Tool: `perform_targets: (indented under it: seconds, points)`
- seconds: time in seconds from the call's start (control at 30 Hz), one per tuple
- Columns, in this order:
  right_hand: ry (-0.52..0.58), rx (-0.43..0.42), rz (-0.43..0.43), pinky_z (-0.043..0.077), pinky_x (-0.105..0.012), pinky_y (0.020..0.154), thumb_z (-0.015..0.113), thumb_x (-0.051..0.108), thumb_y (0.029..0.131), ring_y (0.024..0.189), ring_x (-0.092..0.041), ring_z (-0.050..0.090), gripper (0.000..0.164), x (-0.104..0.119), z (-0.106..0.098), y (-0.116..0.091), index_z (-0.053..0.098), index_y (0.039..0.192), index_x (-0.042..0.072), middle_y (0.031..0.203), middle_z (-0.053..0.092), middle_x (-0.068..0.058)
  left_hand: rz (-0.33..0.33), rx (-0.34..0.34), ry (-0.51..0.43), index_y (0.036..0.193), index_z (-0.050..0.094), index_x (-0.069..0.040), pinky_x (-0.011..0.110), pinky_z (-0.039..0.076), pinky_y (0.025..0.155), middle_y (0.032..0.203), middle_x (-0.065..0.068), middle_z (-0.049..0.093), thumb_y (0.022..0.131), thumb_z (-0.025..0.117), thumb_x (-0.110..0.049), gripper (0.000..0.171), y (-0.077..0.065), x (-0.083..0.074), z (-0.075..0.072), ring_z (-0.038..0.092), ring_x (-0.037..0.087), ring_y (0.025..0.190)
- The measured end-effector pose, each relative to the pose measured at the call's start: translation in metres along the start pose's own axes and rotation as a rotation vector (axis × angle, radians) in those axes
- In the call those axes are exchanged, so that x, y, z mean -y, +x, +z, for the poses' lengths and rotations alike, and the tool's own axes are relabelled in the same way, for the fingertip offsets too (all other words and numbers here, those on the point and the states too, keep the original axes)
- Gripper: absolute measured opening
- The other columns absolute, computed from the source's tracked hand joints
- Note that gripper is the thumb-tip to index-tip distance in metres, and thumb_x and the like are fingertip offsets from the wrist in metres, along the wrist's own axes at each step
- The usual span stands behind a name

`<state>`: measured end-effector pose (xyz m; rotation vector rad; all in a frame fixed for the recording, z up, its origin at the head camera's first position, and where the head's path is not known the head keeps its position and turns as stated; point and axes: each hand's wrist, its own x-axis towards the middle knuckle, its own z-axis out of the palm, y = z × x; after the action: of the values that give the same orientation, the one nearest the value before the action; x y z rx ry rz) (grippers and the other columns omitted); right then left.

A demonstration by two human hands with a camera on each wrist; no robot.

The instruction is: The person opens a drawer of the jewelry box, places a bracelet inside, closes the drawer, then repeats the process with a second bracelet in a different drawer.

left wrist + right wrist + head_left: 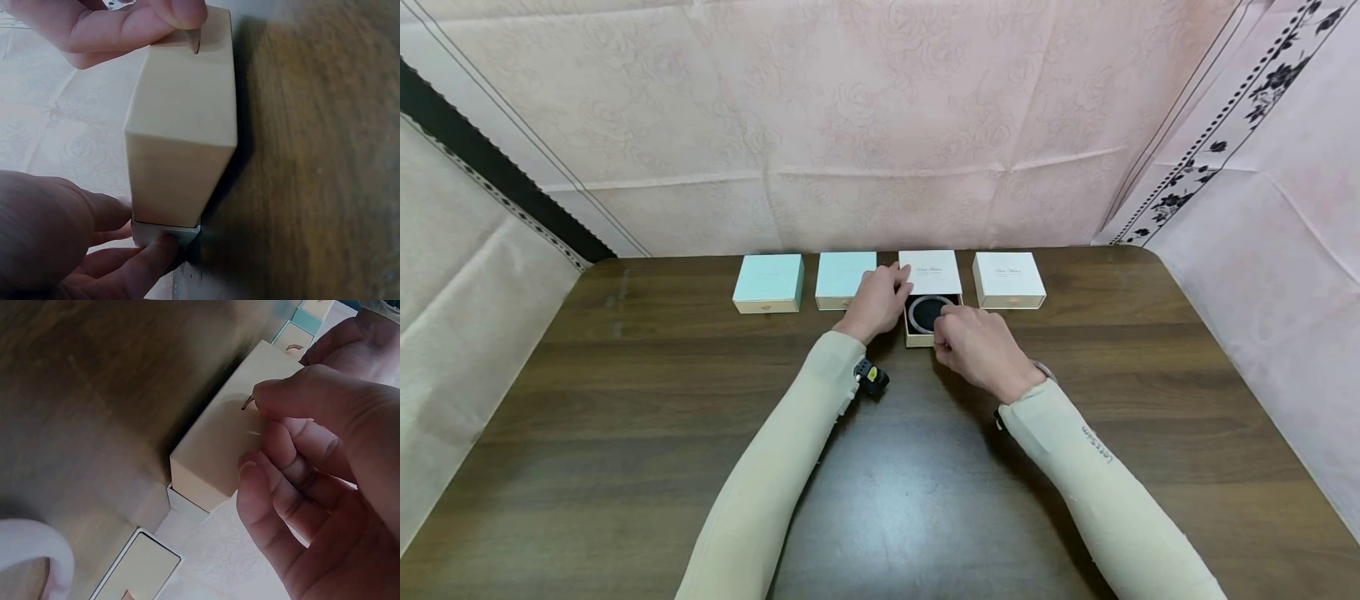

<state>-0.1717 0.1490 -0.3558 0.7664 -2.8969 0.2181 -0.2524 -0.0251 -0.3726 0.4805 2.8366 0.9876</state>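
A white drawer box (928,273), third from the left, has its cream drawer (181,106) pulled partway out toward me. Inside the drawer, a silvery bangle (913,315) lies on a black lining. My left hand (877,302) grips the box's outer sleeve (164,235), thumb and fingers on opposite sides. With thumb and forefinger, my right hand (981,346) pinches the small ribbon pull tab (247,403) on the drawer front. The other fingers of that hand are bent close to the drawer.
Two mint-green boxes (768,279) (846,275) stand to the left, the second one partly behind my left hand. Another white box (1009,280) stands to the right. All line the far edge of the brown wooden table (625,417), before a patterned cloth (880,125).
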Motion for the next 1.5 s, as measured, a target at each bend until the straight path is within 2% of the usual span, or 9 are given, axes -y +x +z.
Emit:
perform_targets:
  seconds: [0.1, 0.23, 0.63, 1.0, 1.13, 1.3, 1.5]
  points:
    - [0.0, 0.004, 0.009, 0.051, -0.039, 0.055, 0.069, 0.001, 0.076, 0.066, -0.019, 0.06, 0.031, -0.0001, -0.0009, 0.0011, 0.058, 0.056, 0.022, 0.074, 0.061, 0.001, 0.0, -0.002, 0.007, 0.154, 0.044, -0.01, 0.037, 0.049, 0.099, 0.163, 0.017, 0.038, 0.111, 0.045, -0.022, 0.045, 0.0003, -0.0001, -0.0001, 0.036, 0.035, 0.15]
    - [0.001, 0.01, 0.012, 0.051, -0.038, 0.054, 0.069, 0.002, 0.077, 0.066, -0.018, 0.059, 0.031, -0.0003, -0.0014, 0.002, 0.058, 0.056, 0.022, 0.075, 0.061, 0.001, 0.0, -0.003, 0.011, 0.154, 0.044, -0.01, 0.038, 0.049, 0.102, 0.163, 0.017, 0.038, 0.111, 0.045, -0.022, 0.045, 0.0003, -0.0002, -0.0003, 0.035, 0.034, 0.151]
    - [0.011, 0.006, 0.015, 0.048, -0.036, 0.052, 0.068, 0.001, 0.076, 0.064, -0.017, 0.058, 0.033, -0.0009, -0.0008, 0.0025, 0.057, 0.054, 0.023, 0.073, 0.061, 0.002, 0.0, -0.004, 0.009, 0.154, 0.045, -0.01, 0.037, 0.049, 0.092, 0.163, 0.017, 0.038, 0.111, 0.044, -0.022, 0.044, -0.0006, -0.0008, -0.0002, 0.038, 0.036, 0.148]
    - [0.007, -0.002, 0.005, 0.049, -0.037, 0.053, 0.068, 0.001, 0.075, 0.063, -0.017, 0.058, 0.034, -0.0008, -0.0004, 0.0045, 0.056, 0.051, 0.023, 0.07, 0.06, 0.002, 0.004, 0.003, 0.016, 0.154, 0.045, -0.009, 0.036, 0.049, 0.085, 0.163, 0.018, 0.037, 0.111, 0.044, -0.022, 0.044, 0.0001, -0.0011, -0.0003, 0.05, 0.041, 0.136]
    - [0.005, 0.001, 0.007, 0.048, -0.037, 0.053, 0.069, 0.001, 0.075, 0.062, -0.017, 0.057, 0.034, -0.0012, -0.0007, 0.0054, 0.057, 0.052, 0.023, 0.07, 0.06, 0.001, 0.008, 0.002, 0.012, 0.153, 0.045, -0.009, 0.036, 0.049, 0.086, 0.163, 0.018, 0.037, 0.111, 0.044, -0.022, 0.044, 0.0009, -0.0005, 0.0, 0.048, 0.039, 0.14]
    - [0.006, 0.002, 0.007, 0.048, -0.037, 0.053, 0.068, 0.001, 0.075, 0.062, -0.017, 0.057, 0.034, -0.002, -0.0003, 0.0061, 0.057, 0.051, 0.023, 0.07, 0.061, 0.002, 0.012, 0.002, 0.003, 0.154, 0.044, -0.009, 0.036, 0.048, 0.092, 0.163, 0.018, 0.037, 0.111, 0.044, -0.022, 0.045, 0.0011, 0.0002, 0.0007, 0.038, 0.035, 0.149]
    - [-0.002, 0.001, 0.003, 0.047, -0.035, 0.052, 0.069, 0.002, 0.075, 0.06, -0.016, 0.055, 0.034, -0.0028, 0.0009, 0.0076, 0.057, 0.051, 0.023, 0.069, 0.061, 0.002, 0.013, 0.001, -0.005, 0.154, 0.044, -0.009, 0.035, 0.049, 0.085, 0.163, 0.018, 0.037, 0.111, 0.044, -0.021, 0.045, -0.0002, 0.0004, 0.0005, 0.044, 0.038, 0.143]
